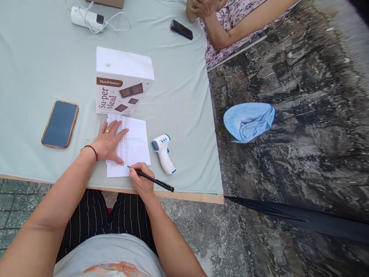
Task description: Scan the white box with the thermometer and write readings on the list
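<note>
My left hand lies flat with spread fingers on sheets of paper, covering part of the printed text. In my right hand is a black pen, its tip touching or just above the lower part of the paper. A white and blue infrared thermometer lies to the right of the sheets. Just behind the paper stands a white box labelled NutriMotion Super Meal. On the left rests a smartphone with a brown edge, its screen dark.
A pale green cloth covers the table. Toward the back are a white device with a cable and a black oblong object. Another person's arm rests at the far right corner. A blue hat lies right of the table.
</note>
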`<state>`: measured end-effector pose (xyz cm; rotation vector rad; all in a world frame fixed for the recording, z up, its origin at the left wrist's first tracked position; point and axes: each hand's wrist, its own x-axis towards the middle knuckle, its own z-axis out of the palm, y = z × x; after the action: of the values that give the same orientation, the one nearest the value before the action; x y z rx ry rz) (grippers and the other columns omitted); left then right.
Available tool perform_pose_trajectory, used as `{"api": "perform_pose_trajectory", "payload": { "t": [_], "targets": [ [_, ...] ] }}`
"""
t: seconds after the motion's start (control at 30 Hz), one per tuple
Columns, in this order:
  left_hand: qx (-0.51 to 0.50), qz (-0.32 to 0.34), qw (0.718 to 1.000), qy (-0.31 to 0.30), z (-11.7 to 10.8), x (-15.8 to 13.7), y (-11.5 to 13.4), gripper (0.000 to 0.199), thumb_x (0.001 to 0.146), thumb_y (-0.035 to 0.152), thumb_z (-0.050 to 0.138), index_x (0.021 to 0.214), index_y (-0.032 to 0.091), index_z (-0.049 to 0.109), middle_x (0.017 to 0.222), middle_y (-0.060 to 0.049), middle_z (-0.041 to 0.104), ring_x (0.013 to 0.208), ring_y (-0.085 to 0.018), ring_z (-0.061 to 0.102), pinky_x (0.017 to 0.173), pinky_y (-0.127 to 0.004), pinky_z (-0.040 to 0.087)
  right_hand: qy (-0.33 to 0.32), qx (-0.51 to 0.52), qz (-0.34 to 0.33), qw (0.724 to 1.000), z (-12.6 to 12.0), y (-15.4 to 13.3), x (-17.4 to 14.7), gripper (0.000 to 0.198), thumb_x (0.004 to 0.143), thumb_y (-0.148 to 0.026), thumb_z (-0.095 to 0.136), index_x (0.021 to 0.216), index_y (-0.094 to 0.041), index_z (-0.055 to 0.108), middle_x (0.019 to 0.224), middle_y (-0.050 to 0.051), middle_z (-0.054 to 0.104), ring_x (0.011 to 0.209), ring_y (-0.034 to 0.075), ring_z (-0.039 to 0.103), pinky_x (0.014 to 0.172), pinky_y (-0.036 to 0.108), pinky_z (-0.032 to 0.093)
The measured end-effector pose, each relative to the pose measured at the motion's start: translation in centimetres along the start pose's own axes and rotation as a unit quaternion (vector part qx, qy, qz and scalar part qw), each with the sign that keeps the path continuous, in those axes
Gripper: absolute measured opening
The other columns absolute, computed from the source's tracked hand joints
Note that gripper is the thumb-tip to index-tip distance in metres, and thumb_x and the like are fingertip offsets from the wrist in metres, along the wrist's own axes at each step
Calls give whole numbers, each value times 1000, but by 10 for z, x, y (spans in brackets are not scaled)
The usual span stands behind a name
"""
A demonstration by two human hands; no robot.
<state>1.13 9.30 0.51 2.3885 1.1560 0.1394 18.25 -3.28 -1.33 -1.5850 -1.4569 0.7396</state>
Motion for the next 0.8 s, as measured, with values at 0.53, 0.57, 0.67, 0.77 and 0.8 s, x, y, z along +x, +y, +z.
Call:
{"api": "perform_pose_trajectory", "payload": {
  "t": [0.53,0.57,0.67,0.77,0.8],
  "targets": [
    [13,-13,1000,-25,-8,0,7,127,51,70,80,153,15,28,164,-22,12,151,-45,5,120,-59,-3,24,-12,-29,999,1,1,0,14,77,-26,52,65,-22,53,53,-6,51,49,11,45,52,24,39],
    [14,-15,999,-28,-9,0,7,127,51,69,80,153,15,28,164,-23,12,151,-45,5,120,-59,-3,26,-13,-33,999,2,1,0,13,77,-26,52,64,-22,53,53,-6,51,48,10,45,52,24,39],
    [17,-19,999,-29,-9,0,7,127,51,69,79,153,15,28,164,-23,12,151,-45,5,120,-59,-2,33,-6,-37,999,3,2,-1,13,78,-24,52,65,-22,54,53,-6,51,48,10,45,51,24,38],
    [18,-13,1000,-22,-7,0,5,126,51,71,78,153,16,28,164,-22,12,151,-44,6,120,-59,-2,40,-6,-42,998,4,3,0,12,78,-23,52,66,-22,54,54,-6,51,49,10,46,52,24,38],
    [17,-11,1000,-21,-7,0,5,127,51,71,79,153,15,28,164,-22,12,151,-44,5,120,-59,-2,40,-8,-45,998,4,3,0,12,77,-23,52,65,-22,54,54,-6,51,49,10,46,52,24,38]
  ]
}}
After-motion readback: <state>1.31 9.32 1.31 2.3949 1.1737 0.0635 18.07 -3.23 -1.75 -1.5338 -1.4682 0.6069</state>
